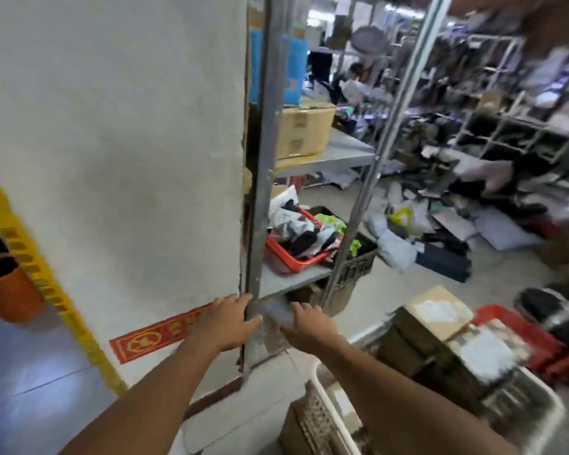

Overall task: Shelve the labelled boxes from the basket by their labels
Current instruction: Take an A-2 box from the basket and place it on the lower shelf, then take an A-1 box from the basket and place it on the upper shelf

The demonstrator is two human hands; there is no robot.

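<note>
Brown labelled boxes [440, 330] are stacked in the white basket [536, 394], low and right of both hands. Right hand [309, 323] is nearer; left hand [230, 320] is spread against the metal shelf post [260, 178]. Right hand's grip cannot be told, blurred.

hands [230, 320] at shelf post [260, 192], boxes [440, 326] in basket [329, 395]

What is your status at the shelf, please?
Left hand and right hand open, reaching under lowest shelf. Labelled boxes wait in white basket. Shelf post between hands.
</note>
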